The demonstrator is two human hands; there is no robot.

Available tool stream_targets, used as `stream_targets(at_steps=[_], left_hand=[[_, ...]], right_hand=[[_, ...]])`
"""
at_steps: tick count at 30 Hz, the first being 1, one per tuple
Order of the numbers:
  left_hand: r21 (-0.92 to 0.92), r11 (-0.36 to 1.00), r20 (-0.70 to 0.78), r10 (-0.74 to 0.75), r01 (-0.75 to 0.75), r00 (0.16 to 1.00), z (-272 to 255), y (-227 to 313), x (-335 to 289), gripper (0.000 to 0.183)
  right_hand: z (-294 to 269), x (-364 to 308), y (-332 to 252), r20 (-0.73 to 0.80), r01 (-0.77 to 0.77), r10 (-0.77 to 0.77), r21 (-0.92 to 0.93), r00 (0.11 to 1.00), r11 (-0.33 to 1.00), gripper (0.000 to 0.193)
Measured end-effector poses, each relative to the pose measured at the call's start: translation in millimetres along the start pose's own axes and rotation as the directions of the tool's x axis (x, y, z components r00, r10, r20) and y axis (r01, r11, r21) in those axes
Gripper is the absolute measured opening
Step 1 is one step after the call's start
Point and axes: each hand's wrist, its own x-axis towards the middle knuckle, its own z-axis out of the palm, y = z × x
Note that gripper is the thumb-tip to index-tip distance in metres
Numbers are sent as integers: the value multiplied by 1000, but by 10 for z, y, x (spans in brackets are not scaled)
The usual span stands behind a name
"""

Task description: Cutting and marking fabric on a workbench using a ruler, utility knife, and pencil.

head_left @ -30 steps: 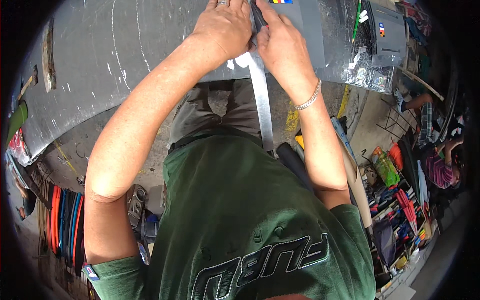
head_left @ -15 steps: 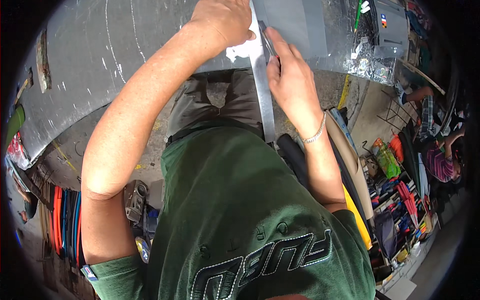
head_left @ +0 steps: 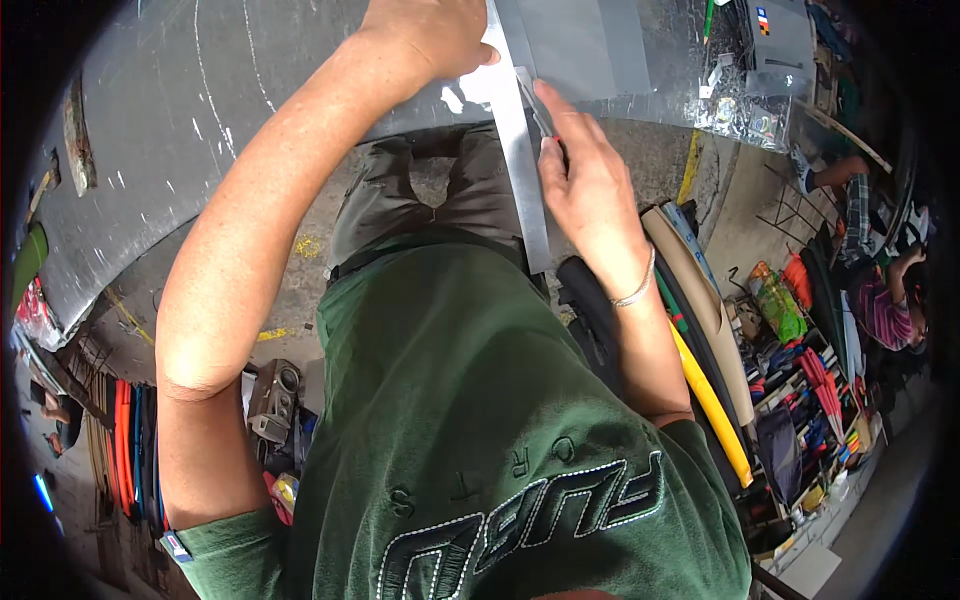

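A long metal ruler [head_left: 522, 165] lies on grey sheet material [head_left: 572, 50] at the near edge of the table, its near end sticking out past the edge toward my body. My left hand [head_left: 432, 35] is closed on the ruler, with the thumb against its side; the fingertips are partly cut off by the top of the view. Along the ruler's right side, my right hand [head_left: 590, 165] grips a slim utility knife [head_left: 536, 108], index finger stretched along it. Its tip is at the sheet's near edge beside the ruler; exact contact cannot be made out.
The dark table [head_left: 300, 50] carries a wooden strip [head_left: 78, 135] at left and a clear plastic packet [head_left: 745, 118] at right. Rolls of material [head_left: 705, 290] stand by my right arm. Beyond is a cluttered rack [head_left: 800, 400]; another person [head_left: 885, 305] is at far right.
My right hand and the knife have come nearer to me along the ruler. My left hand still presses on the ruler; the whole view has shifted slightly.
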Motion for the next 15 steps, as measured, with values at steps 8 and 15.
stream_targets(at_steps=[8,15], left_hand=[[134,990,137,-51,33,989,-239,-1,-126,78],[152,988,158,-31,7,987,-295,-15,-103,89]], right_hand=[[-775,-11,799,-190,-179,176,4,966,984,48],[-1303,194,819,-192,-215,211,4,958,977,34]])
